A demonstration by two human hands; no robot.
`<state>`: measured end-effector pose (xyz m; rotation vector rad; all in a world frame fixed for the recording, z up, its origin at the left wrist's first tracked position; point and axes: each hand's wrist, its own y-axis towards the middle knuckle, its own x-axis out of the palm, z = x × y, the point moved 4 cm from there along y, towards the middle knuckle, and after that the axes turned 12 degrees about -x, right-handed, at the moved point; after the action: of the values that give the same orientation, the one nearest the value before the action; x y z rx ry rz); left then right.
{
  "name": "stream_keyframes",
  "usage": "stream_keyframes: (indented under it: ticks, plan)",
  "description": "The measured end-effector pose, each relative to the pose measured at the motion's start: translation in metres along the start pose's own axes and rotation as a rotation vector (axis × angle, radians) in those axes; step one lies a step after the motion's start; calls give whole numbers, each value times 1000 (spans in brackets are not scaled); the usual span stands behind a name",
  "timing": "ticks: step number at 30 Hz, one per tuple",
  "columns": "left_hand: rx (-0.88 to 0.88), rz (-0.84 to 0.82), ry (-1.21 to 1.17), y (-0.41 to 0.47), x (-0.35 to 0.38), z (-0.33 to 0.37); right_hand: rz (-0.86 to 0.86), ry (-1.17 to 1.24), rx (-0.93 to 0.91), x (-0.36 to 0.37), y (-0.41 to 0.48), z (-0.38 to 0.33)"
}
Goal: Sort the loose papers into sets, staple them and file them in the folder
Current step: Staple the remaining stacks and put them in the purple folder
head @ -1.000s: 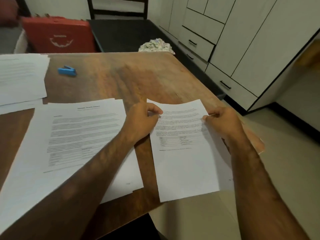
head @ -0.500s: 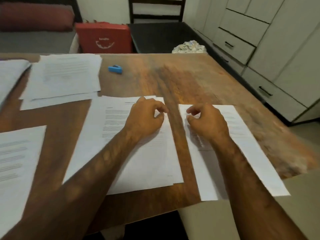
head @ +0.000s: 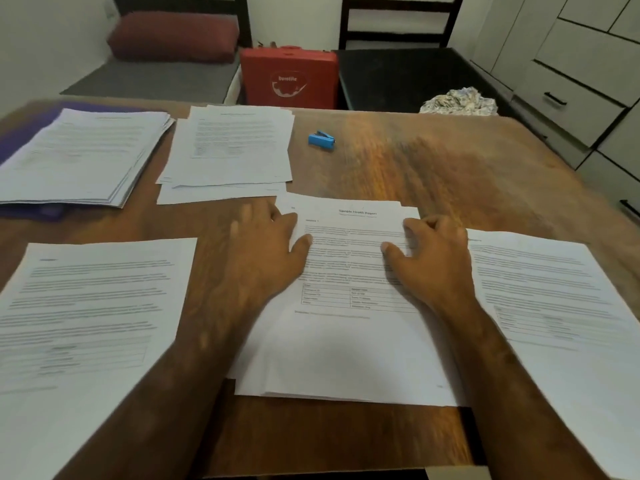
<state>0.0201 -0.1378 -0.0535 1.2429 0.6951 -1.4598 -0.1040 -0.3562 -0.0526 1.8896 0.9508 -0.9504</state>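
Note:
Printed white papers lie in separate piles on the wooden table (head: 433, 168). The centre pile (head: 346, 341) is headed "Sample Health Report". My left hand (head: 266, 251) rests flat on that pile's left edge with fingers spread. My right hand (head: 433, 258) presses on its upper right part, fingers curled, holding nothing. One sheet (head: 561, 306) lies at the right, another pile (head: 86, 323) at the near left. A far-middle pile (head: 232, 150) sits behind. A thick stack (head: 83, 157) lies on the purple folder (head: 31, 211) at far left. A small blue stapler (head: 321, 139) sits beyond the centre pile.
Behind the table stand a red case (head: 289, 77), a dark bench (head: 408, 77) with a crumpled cloth (head: 459, 102), and a seat with a maroon cushion (head: 173, 36). White cabinets with drawers (head: 571, 81) line the right. The table's near edge is below my forearms.
My view swung left, bringing the left piles and folder into sight. Both hands left the right sheet on the table and moved onto the centre pile; the left hand opened flat.

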Motion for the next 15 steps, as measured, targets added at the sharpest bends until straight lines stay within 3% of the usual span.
stream_keyframes:
  ticks: [8,12,15]
  plan:
    - [38,20,-86,1,-1,2,3,2,-1,0,-1,-1]
    - [153,86,-204,-3,-3,4,14,29,-15,1,-1,-3]
    - [206,37,-321,-2,-2,3,24,68,10,-2,-2,-4]
